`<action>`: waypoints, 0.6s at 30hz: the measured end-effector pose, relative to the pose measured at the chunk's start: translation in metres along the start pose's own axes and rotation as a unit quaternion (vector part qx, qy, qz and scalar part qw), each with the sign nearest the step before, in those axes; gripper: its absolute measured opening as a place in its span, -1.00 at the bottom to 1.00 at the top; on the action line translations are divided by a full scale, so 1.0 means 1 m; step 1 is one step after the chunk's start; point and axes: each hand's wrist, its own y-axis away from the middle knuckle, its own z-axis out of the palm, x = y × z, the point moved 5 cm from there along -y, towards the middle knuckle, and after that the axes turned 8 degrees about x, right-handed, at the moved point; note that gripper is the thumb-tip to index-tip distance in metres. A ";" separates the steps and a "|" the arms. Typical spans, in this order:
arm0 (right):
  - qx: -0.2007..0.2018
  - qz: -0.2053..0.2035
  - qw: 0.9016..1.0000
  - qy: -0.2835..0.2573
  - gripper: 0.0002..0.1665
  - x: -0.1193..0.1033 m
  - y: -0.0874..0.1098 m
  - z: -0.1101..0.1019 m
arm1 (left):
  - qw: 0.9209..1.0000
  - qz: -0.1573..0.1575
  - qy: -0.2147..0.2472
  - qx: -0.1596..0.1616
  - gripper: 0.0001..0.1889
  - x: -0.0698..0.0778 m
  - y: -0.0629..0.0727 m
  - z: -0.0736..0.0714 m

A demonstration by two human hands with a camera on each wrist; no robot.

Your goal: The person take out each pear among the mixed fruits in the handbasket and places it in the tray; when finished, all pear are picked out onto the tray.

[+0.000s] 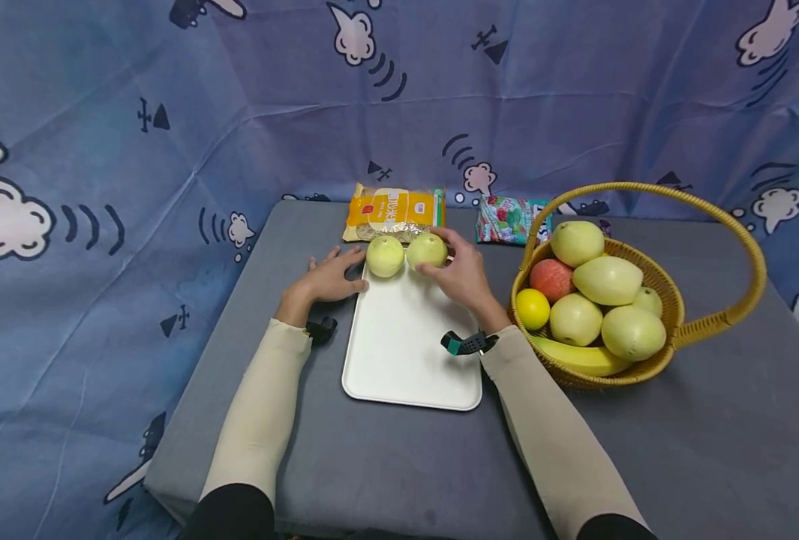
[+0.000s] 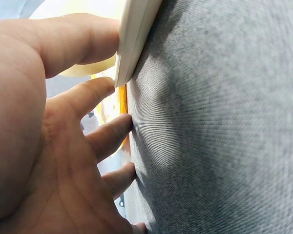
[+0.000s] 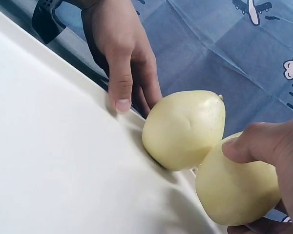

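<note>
Two pale yellow-green pears sit side by side at the far end of a white tray point(image 1: 409, 352). My right hand point(image 1: 465, 274) grips the right pear point(image 1: 427, 250), thumb on its near side in the right wrist view. That pear touches or nearly touches the left pear point(image 3: 183, 130). Beside the tray's far left corner is my left hand point(image 1: 331, 279), its fingers spread. In the left wrist view its thumb point(image 2: 83, 41) and index finger meet the tray's edge, while other fingertips rest on the grey cloth point(image 2: 224, 126).
Behind the tray lies an orange-and-yellow bag of grain point(image 1: 394, 214), with a teal packet point(image 1: 510, 219) to its right. A handled wicker basket point(image 1: 676, 330) stands on the right, holding several pears, a banana point(image 1: 581, 358), a red fruit point(image 1: 551, 279) and a yellow fruit point(image 1: 532, 308).
</note>
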 end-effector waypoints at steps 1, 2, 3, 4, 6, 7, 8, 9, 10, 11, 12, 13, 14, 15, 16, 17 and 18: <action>0.000 0.000 1.000 0.001 -0.10 0.001 0.000 0.001 | 1.000 -0.001 0.000 0.000 -0.15 0.000 0.000 0.000; -0.001 0.001 1.000 0.003 -0.10 0.003 -0.001 0.001 | 1.000 -0.001 0.001 0.000 -0.15 0.000 0.000 0.000; -0.001 0.002 1.000 0.003 -0.10 0.004 -0.001 0.002 | 1.000 -0.001 0.001 0.000 -0.15 0.000 0.000 0.000; -0.002 0.003 1.000 0.003 -0.10 0.005 -0.001 0.002 | 1.000 -0.002 0.000 0.000 -0.15 0.001 0.001 0.000; -0.004 0.006 1.000 0.005 -0.10 0.008 -0.001 0.004 | 1.000 -0.002 -0.001 -0.001 -0.15 0.001 0.001 0.000; -0.006 0.008 1.000 0.005 -0.10 0.009 -0.001 0.004 | 1.000 -0.002 -0.001 -0.001 -0.15 0.001 0.001 0.000; -0.007 0.010 1.000 0.007 -0.10 0.010 -0.001 0.005 | 1.000 -0.002 -0.001 -0.001 -0.15 0.002 0.001 0.000; -0.009 0.011 1.000 0.007 -0.10 0.011 -0.001 0.006 | 1.000 -0.002 0.000 -0.001 -0.15 0.002 0.002 -0.001; -0.010 0.013 1.000 0.008 -0.10 0.012 0.000 0.006 | 1.000 -0.002 0.000 -0.001 -0.15 0.003 0.002 -0.001; -0.012 0.013 1.000 0.009 -0.10 0.012 0.000 0.007 | 1.000 -0.002 0.000 -0.001 -0.15 0.003 0.002 -0.001; -0.013 0.014 1.000 0.010 -0.10 0.013 0.000 0.007 | 1.000 -0.002 0.000 -0.001 -0.15 0.003 0.003 -0.001; -0.015 0.014 1.000 0.010 -0.10 0.013 0.000 0.007 | 1.000 -0.002 0.000 -0.001 -0.15 0.003 0.002 -0.001; -0.015 0.013 1.000 0.009 -0.10 0.013 0.000 0.008 | 1.000 -0.002 0.000 0.000 -0.15 0.003 0.003 -0.001; -0.016 0.012 1.000 0.009 -0.10 0.013 0.000 0.008 | 1.000 -0.001 -0.001 0.000 -0.15 0.003 0.003 -0.001; -0.016 0.012 1.000 0.009 -0.10 0.013 0.000 0.008 | 1.000 -0.001 -0.001 0.001 -0.15 0.003 0.003 -0.001; -0.017 0.011 1.000 0.010 -0.09 0.013 0.000 0.008 | 1.000 -0.001 -0.001 0.001 -0.15 0.003 0.003 -0.001; -0.017 0.011 1.000 0.010 -0.09 0.013 -0.001 0.009 | 1.000 -0.001 -0.001 0.001 -0.15 0.003 0.003 -0.001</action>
